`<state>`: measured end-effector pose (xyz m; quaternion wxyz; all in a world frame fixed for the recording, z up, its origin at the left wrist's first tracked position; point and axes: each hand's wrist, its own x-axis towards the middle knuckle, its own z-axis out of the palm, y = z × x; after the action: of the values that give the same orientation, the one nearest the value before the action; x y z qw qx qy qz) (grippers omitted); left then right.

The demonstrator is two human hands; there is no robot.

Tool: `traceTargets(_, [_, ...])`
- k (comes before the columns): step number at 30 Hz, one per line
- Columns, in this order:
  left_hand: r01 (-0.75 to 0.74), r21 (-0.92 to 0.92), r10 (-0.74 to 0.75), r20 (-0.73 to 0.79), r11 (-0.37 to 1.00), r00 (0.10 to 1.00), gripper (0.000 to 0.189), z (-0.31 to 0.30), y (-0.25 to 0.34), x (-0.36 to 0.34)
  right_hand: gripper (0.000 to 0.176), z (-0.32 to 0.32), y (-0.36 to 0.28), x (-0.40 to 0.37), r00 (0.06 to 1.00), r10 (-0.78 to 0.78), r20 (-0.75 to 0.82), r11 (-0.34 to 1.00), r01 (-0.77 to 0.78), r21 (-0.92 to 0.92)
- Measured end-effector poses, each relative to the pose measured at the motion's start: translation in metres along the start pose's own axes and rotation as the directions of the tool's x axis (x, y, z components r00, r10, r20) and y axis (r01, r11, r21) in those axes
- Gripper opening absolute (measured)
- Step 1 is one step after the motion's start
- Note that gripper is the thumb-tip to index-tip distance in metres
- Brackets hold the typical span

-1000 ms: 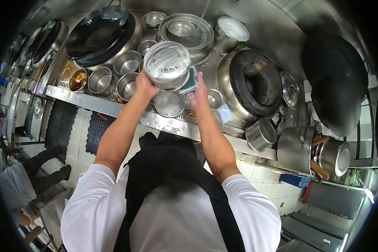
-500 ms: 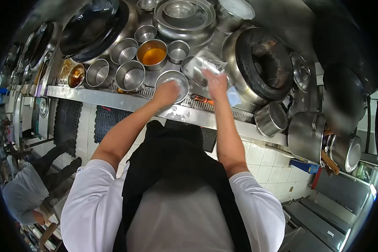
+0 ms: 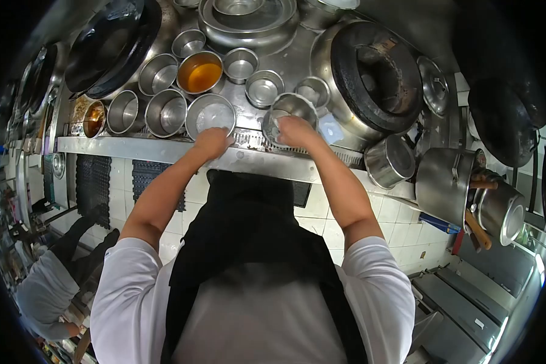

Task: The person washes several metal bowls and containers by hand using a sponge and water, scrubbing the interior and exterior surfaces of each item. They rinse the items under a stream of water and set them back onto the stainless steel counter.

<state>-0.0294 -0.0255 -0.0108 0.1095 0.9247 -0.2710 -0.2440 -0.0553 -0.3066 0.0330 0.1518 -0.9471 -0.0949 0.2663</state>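
My left hand (image 3: 213, 143) is closed at the near rim of a steel pot (image 3: 210, 114) with a pale, wet-looking inside. To its right, my right hand (image 3: 296, 131) grips another steel pot (image 3: 296, 107), its fingers reaching over the near rim. This pot stands upright near the counter's front edge, and what the fingertips touch inside is unclear. Behind the two pots are a small steel bowl (image 3: 264, 88) and a pot of orange liquid (image 3: 200, 74). A light blue cloth (image 3: 330, 128) lies beside the right pot.
Several steel pots, one a small pot of dark sauce (image 3: 94, 119), line the counter (image 3: 133, 145) at left. A black-rimmed wok burner (image 3: 379, 79) stands at right, near an empty pot (image 3: 390, 166). A large wok (image 3: 106, 45) is back left. Another person (image 3: 45, 291) is at lower left.
My right hand has come down and nearer with its pot, which was tilted and blurred before and is now upright. My left hand has drawn back from inside its pot to the near rim.
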Motion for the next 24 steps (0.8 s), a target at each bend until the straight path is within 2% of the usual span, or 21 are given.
traceTargets(2, [-0.096,-0.089,0.060,-0.345,0.991,0.937,0.031,-0.006,0.014,-0.003,0.025,-0.008,-0.009,0.008,0.998,-0.014,0.057,0.998,0.018,-0.057])
traceTargets(3, [-0.152,-0.116,0.073,-0.507,0.981,0.859,0.031,-0.012,0.021,-0.002,0.024,-0.012,-0.011,0.009,0.998,0.021,0.056,0.997,-0.017,-0.075])
traceTargets(6, [-0.135,-0.364,-0.035,-0.424,0.921,0.905,0.026,-0.032,0.046,0.020,0.019,-0.001,0.008,0.027,0.990,0.142,0.013,0.981,-0.140,-0.134])
traceTargets(9, [-0.105,-0.295,-0.057,-0.494,0.950,0.868,0.029,-0.026,0.051,0.065,0.020,0.011,0.042,0.036,0.979,0.120,-0.166,0.968,-0.152,-0.198])
traceTargets(10, [0.099,-0.227,-0.160,-0.267,0.969,0.950,0.033,-0.035,0.059,0.080,0.022,0.009,0.050,0.038,0.980,0.096,-0.172,0.967,-0.133,-0.218])
traceTargets(13, [0.197,-0.146,-0.215,-0.120,0.969,0.969,0.036,-0.047,0.069,0.120,0.027,0.013,0.064,0.055,0.968,0.113,-0.226,0.981,-0.145,-0.132])
traceTargets(14, [0.201,-0.182,-0.231,-0.157,0.962,0.960,0.037,-0.038,0.061,0.139,0.029,0.015,0.067,0.061,0.965,0.121,-0.232,0.987,-0.142,-0.076])
traceTargets(17, [0.131,-0.164,-0.156,-0.150,0.978,0.976,0.040,-0.038,0.048,0.168,0.037,0.028,0.058,0.065,0.964,0.144,-0.224,0.986,-0.122,0.110])
traceTargets(18, [0.035,-0.049,-0.041,-0.122,0.998,0.992,0.044,-0.027,0.034,0.185,0.039,0.027,0.050,0.064,0.965,0.145,-0.218,0.979,-0.108,0.174])
traceTargets(20, [0.008,-0.263,-0.036,-0.105,0.965,0.994,0.046,-0.019,0.028,0.186,0.042,0.031,0.039,0.067,0.964,0.141,-0.227,0.964,-0.081,0.255])
traceTargets(21, [0.061,-0.390,-0.091,-0.060,0.919,0.994,0.046,-0.021,0.035,0.183,0.043,0.032,0.030,0.073,0.947,0.187,-0.261,0.940,-0.095,0.328])
traceTargets(22, [0.118,-0.506,-0.146,-0.016,0.855,0.989,0.046,-0.031,0.046,0.175,0.044,0.032,0.021,0.078,0.928,0.235,-0.290,0.910,-0.106,0.401])
traceTargets(23, [0.244,-0.622,-0.248,0.081,0.744,0.965,0.046,-0.037,0.062,0.167,0.046,0.033,0.012,0.081,0.906,0.285,-0.313,0.875,-0.113,0.471])
traceTargets(24, [0.360,-0.709,-0.333,0.185,0.606,0.925,0.046,-0.050,0.078,0.158,0.047,0.037,0.009,0.085,0.903,0.215,-0.372,0.823,0.038,0.566])
